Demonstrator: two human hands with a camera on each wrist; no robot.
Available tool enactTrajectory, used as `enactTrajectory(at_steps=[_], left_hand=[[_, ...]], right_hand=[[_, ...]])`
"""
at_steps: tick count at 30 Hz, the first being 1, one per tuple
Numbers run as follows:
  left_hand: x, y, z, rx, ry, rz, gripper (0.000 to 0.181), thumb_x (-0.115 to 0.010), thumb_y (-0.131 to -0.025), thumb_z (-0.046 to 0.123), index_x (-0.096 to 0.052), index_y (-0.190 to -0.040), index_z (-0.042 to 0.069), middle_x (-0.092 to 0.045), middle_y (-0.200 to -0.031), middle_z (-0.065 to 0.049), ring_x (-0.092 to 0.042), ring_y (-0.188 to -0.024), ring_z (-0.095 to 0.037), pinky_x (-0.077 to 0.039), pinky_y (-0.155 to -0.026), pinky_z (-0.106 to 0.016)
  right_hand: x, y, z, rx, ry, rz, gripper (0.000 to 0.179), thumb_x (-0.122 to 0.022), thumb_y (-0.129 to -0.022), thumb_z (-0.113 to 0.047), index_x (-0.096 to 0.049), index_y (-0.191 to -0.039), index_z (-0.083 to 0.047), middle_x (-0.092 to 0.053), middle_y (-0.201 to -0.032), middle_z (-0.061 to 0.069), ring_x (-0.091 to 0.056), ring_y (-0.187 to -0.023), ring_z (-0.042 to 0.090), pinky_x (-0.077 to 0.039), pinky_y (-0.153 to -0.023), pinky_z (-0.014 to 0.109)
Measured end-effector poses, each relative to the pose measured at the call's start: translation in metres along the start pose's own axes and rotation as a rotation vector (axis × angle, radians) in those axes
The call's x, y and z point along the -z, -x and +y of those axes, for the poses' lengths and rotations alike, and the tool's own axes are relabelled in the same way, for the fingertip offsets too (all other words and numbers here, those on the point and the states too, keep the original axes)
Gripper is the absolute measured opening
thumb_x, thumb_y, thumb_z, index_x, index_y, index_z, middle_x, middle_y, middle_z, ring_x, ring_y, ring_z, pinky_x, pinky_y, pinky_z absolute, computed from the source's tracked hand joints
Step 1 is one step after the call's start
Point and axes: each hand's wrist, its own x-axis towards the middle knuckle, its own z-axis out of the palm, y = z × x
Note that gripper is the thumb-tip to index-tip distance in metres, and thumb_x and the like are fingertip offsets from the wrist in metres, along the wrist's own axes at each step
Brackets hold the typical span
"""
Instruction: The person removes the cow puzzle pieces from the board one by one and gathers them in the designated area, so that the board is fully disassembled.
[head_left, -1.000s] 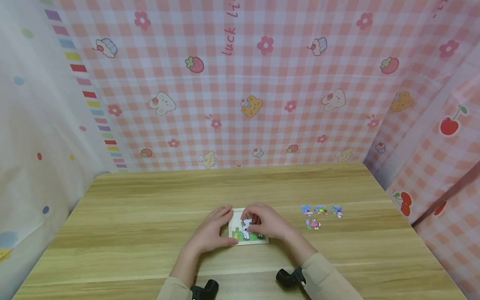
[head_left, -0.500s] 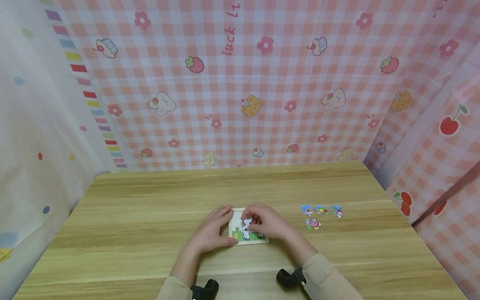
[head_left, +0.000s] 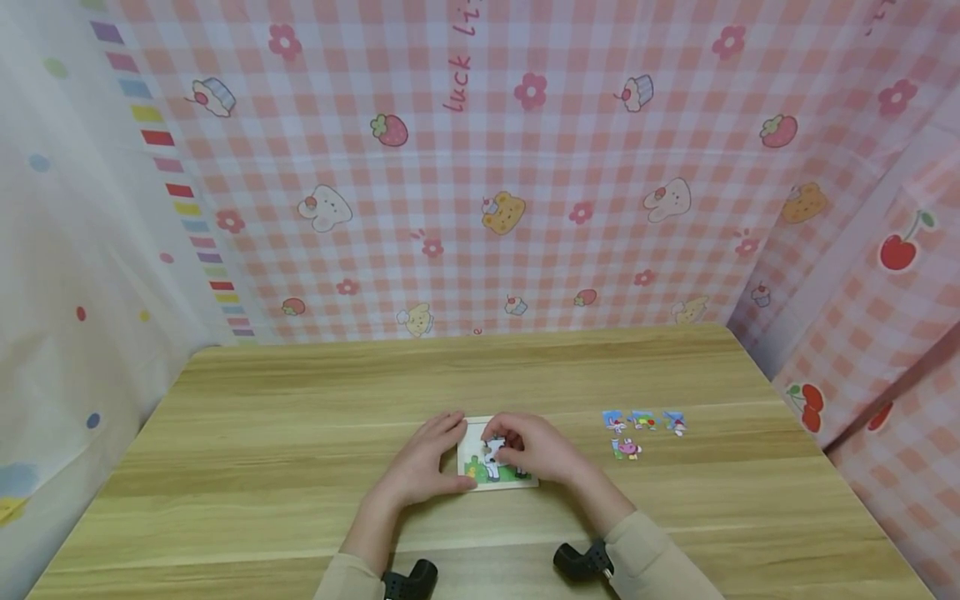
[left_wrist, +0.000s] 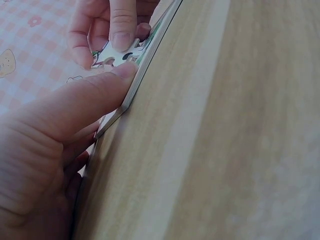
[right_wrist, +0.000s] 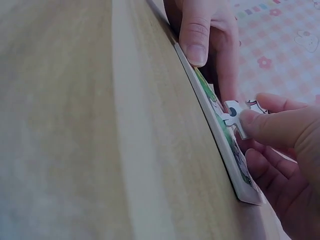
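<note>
- Puzzle piece (right_wrist: 234, 112), white with black spots, sits tilted over the middle of the puzzle frame (head_left: 472, 435); whether it touches the frame is hard to tell
- Right hand (head_left: 534, 448) pinches it, thumb against fingers; fitting it looks like the step in hand, calling next for lining up its tabs and pressing flat
- Left hand (head_left: 420, 465) holds the frame's left side between thumb and fingers
- Four loose pieces (head_left: 642, 420) lie rightward on the tabletop (head_left: 300, 433)
</note>
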Motion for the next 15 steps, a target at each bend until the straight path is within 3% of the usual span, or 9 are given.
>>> enactTrajectory(at_steps=[9, 15], left_hand=[[0.000, 0.000, 0.003, 0.001, 0.014, 0.011, 0.090, -0.087, -0.081, 0.034, -0.046, -0.151, -0.006, -0.036, -0.164, -0.018, -0.024, -0.154, -0.041, -0.021, -0.123, -0.059], [0.000, 0.000, 0.002, 0.004, 0.018, 0.009, 0.090, -0.087, -0.081, 0.033, -0.046, -0.151, -0.006, -0.036, -0.164, -0.018, -0.024, -0.154, -0.041, -0.021, -0.124, -0.059]], right_hand=[[0.007, 0.013, -0.001, 0.007, -0.048, 0.041, 0.019, -0.072, -0.094, 0.001, -0.070, -0.110, -0.008, -0.070, -0.098, 0.006, -0.059, -0.085, 0.010, -0.053, -0.078, 0.026], [0.017, 0.028, 0.006, 0.022, -0.028, 0.075, 0.019, -0.072, -0.094, 0.002, -0.070, -0.110, -0.008, -0.070, -0.098, 0.003, -0.059, -0.085, 0.008, -0.054, -0.077, 0.026]])
